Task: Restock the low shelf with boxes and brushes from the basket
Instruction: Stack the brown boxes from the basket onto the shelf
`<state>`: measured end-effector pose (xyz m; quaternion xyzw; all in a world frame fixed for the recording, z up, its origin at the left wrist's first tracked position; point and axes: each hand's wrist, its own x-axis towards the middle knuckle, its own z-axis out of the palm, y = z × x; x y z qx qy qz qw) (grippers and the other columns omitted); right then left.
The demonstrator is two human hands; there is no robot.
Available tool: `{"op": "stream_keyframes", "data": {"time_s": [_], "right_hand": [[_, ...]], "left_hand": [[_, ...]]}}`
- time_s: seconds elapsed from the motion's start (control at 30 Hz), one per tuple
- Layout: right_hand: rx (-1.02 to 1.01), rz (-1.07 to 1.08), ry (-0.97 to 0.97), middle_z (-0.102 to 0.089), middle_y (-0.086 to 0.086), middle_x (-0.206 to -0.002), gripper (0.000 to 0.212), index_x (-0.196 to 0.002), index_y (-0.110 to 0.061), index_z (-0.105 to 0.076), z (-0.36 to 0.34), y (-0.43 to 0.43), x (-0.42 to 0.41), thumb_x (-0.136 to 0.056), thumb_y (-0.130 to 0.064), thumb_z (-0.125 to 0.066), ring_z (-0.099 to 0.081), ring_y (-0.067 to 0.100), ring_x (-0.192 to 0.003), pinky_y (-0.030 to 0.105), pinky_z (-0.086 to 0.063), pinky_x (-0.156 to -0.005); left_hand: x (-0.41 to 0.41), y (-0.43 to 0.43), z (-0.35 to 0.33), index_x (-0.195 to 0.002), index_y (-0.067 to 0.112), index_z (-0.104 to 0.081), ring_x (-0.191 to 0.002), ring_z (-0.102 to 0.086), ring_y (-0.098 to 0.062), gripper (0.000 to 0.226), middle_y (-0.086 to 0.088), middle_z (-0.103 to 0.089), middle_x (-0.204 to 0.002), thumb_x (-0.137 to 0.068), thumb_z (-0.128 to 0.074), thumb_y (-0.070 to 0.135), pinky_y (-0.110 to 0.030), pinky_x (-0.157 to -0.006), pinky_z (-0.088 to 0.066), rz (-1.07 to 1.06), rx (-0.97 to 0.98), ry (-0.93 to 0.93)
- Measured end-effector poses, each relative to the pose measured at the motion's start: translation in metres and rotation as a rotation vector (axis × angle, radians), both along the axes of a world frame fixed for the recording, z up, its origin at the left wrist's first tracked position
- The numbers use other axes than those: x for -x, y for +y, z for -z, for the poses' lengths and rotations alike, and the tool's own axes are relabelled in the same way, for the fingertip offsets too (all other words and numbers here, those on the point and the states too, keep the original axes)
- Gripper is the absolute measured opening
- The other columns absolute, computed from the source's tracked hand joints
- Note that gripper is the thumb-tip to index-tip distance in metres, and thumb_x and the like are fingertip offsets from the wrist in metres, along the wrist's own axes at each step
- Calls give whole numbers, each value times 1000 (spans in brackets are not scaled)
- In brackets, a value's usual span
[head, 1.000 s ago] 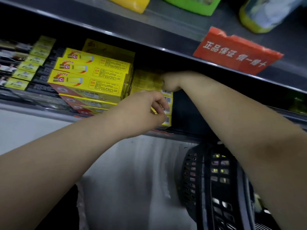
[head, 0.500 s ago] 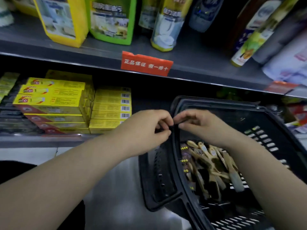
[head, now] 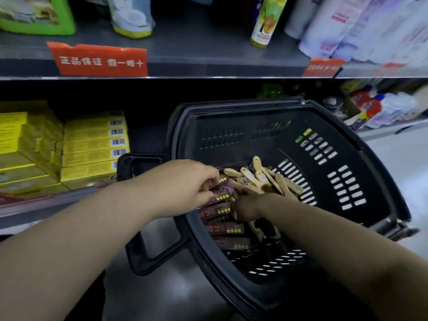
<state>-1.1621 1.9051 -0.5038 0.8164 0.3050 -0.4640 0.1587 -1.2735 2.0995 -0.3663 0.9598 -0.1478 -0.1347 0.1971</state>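
Observation:
A black plastic basket (head: 361, 158) stands on the floor before the low shelf (head: 46, 205). Inside it lie several dark red boxes (head: 223, 228) with yellow dots along the left wall and a heap of wooden-handled brushes (head: 259, 179) behind them. My left hand (head: 187, 186) reaches over the basket's left rim, its fingers curled on the topmost dark red box (head: 220, 181). My right hand (head: 247, 207) is down among the boxes and brushes, fingers hidden. Yellow boxes (head: 92, 149) are stacked on the low shelf at the left.
The basket's handle (head: 139, 228) hangs over its left side above the grey floor. The upper shelf (head: 208, 63) carries bottles, refill pouches and red price tags (head: 99, 60). More packets (head: 379, 110) sit on the low shelf to the right.
Both hands left the yellow boxes on the shelf, passed the basket's rim and now reach down into the basket. The view swung right and down.

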Motion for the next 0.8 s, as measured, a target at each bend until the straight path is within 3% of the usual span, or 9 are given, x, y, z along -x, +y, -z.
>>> {"op": "stream_keyframes", "data": {"time_s": [0.17, 0.23, 0.33, 0.47, 0.57, 0.63, 0.73, 0.8], "right_hand": [[103, -106, 21, -37, 9, -147, 55, -145, -19, -32, 61, 13, 2, -94, -22, -52, -39, 26, -132, 38, -31, -106], [72, -90, 56, -37, 9, -148, 55, -144, -21, -34, 79, 17, 7, -93, -27, -54, -37, 26, -134, 41, -28, -112], [-61, -102, 9, -45, 11, -141, 47, -137, -17, -45, 94, 17, 7, -92, -27, -56, -42, 28, -130, 39, -31, -109], [-76, -124, 78, -47, 15, -139, 61, -137, -11, -42, 93, 8, -2, -83, -24, -68, -45, 30, -127, 36, -31, -106], [-102, -254, -58, -50, 14, -136, 40, -133, -14, -48, 98, 3, -1, -94, -26, -48, -48, 27, -122, 34, -35, -97], [-178, -319, -140, -48, 11, -138, 42, -136, -18, -45, 97, 8, 5, -95, -28, -46, -45, 23, -123, 30, -33, -97], [-161, -222, -63, -50, 10, -136, 58, -137, -14, -43, 63, 15, -3, -84, -24, -67, -47, 27, -124, 35, -37, -105], [-181, -186, -28, -60, 3, -118, 62, -129, -15, -49, 19, 13, -19, -74, -24, -77, -56, 22, -106, 24, -40, -85]], "left_hand": [[-18, -11, 11, -115, 35, -53, -80, -53, -6, 23, 11, -61, -97, -93, -48, 34, -30, -72, -49, 49, -7, -25], [-21, -10, 17, -117, 33, -52, -85, -52, -7, 24, 12, -59, -101, -93, -47, 35, -28, -73, -46, 60, -58, -9], [-25, -9, 19, -118, 34, -50, -90, -52, -7, 25, 13, -57, -104, -93, -46, 38, -28, -78, -46, 69, -90, 16], [-28, -9, 14, -119, 35, -50, -91, -53, -9, 27, 13, -59, -103, -92, -48, 38, -34, -81, -49, 56, -81, 90], [-28, -14, 12, -119, 33, -50, -92, -53, -10, 27, 12, -59, -103, -92, -48, 39, -35, -81, -48, 49, -97, 96], [-27, -20, 13, -119, 32, -50, -91, -53, -11, 28, 11, -59, -103, -92, -48, 38, -33, -78, -49, 45, -122, 86], [-28, -25, 16, -119, 27, -51, -89, -55, -12, 26, 9, -61, -102, -94, -46, 33, -33, -77, -48, -8, -69, 71], [-30, -26, 16, -121, 24, -51, -90, -57, -11, 27, 7, -62, -104, -95, -44, 26, -33, -80, -49, -111, 80, 82]]}}
